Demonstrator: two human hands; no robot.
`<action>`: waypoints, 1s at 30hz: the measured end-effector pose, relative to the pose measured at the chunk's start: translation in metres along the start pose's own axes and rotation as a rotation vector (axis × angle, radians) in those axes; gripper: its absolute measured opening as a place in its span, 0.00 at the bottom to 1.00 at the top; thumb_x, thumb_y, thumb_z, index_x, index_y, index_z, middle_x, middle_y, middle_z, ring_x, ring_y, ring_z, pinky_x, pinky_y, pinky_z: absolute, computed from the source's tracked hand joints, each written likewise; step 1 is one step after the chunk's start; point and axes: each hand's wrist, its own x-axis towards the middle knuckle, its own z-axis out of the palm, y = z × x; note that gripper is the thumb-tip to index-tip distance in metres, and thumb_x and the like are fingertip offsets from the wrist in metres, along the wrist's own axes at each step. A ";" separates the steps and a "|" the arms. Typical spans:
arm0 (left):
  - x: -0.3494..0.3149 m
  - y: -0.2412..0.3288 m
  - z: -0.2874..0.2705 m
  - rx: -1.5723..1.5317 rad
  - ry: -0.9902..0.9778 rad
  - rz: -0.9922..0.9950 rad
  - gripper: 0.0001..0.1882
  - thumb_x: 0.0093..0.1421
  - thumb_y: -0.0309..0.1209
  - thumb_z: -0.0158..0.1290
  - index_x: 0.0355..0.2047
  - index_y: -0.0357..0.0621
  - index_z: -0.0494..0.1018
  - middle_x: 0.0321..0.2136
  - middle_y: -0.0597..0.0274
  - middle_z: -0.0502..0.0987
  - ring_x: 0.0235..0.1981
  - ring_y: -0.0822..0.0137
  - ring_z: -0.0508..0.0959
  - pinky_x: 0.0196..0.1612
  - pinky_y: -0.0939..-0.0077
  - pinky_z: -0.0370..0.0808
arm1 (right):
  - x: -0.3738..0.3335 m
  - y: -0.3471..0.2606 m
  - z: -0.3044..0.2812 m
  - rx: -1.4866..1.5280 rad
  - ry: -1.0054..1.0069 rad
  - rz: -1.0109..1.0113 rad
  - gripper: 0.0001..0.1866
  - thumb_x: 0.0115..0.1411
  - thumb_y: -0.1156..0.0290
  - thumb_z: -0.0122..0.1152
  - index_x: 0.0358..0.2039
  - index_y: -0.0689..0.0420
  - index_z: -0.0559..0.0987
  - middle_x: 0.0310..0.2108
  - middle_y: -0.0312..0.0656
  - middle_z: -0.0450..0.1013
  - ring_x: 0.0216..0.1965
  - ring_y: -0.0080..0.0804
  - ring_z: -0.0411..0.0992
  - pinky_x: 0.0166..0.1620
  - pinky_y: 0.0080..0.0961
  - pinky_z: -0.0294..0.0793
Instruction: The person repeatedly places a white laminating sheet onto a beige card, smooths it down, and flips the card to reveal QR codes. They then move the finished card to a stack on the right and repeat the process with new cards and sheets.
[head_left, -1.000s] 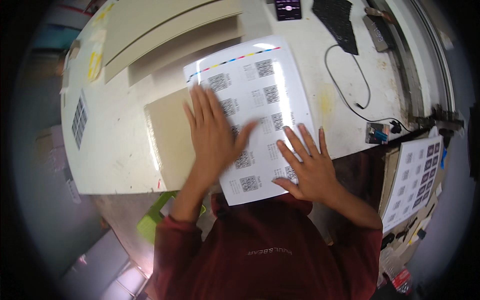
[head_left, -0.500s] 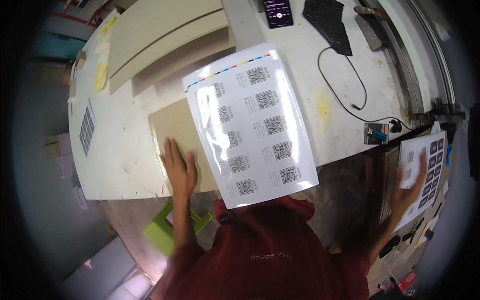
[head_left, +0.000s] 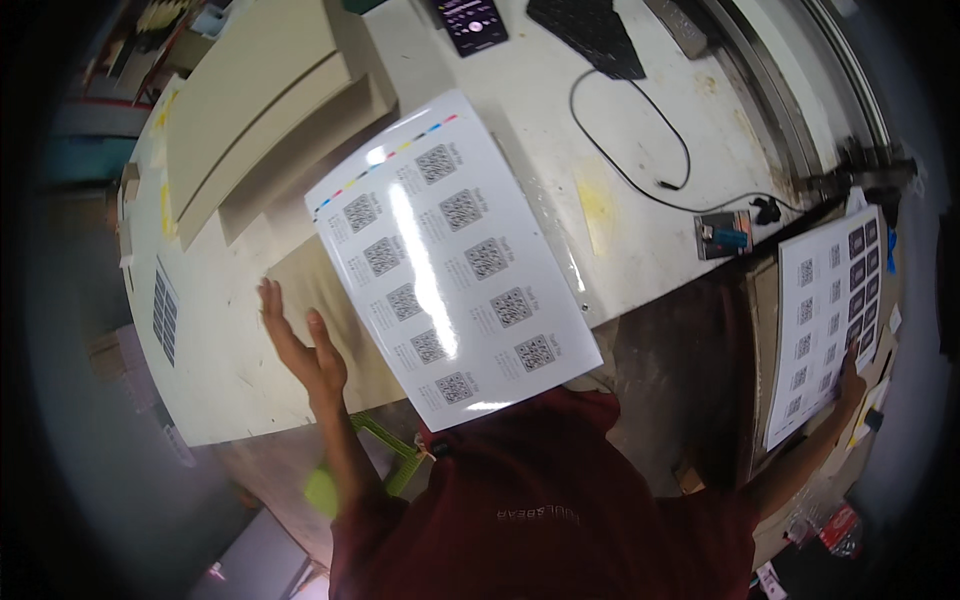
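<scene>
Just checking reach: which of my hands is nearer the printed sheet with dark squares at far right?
Right. Your right hand is at the lower right edge of the dark-squared sheet; your left hand is well to its left, beyond the glossy sheet.

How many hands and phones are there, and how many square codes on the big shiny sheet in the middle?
Left hand and right hand: 2
Phone: 1
Square codes on the shiny sheet: 10
Total: 13
</scene>
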 end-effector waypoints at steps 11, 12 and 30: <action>0.098 0.155 0.034 -0.261 -0.106 0.741 0.31 0.61 0.40 0.57 0.62 0.39 0.65 0.61 0.35 0.66 0.65 0.35 0.63 0.67 0.37 0.56 | 0.092 0.154 -0.004 1.190 0.604 -0.039 0.24 0.66 0.58 0.61 0.43 0.72 0.74 0.44 0.58 0.77 0.46 0.41 0.77 0.44 0.41 0.80; 0.101 0.162 0.038 -0.290 -0.125 0.771 0.31 0.60 0.40 0.57 0.61 0.39 0.65 0.61 0.35 0.66 0.65 0.36 0.63 0.67 0.37 0.56 | 0.107 0.170 -0.016 1.350 0.680 -0.007 0.22 0.65 0.62 0.62 0.42 0.73 0.73 0.44 0.59 0.76 0.46 0.41 0.77 0.45 0.40 0.80; 0.210 0.411 0.240 -0.788 -0.446 0.874 0.22 0.57 0.31 0.63 0.51 0.35 0.75 0.49 0.49 0.78 0.51 0.54 0.77 0.55 0.64 0.72 | 0.260 -0.173 -0.172 2.221 0.719 -0.256 0.21 0.61 0.89 0.55 0.55 0.74 0.66 0.47 0.62 0.72 0.41 0.54 0.79 0.40 0.47 0.89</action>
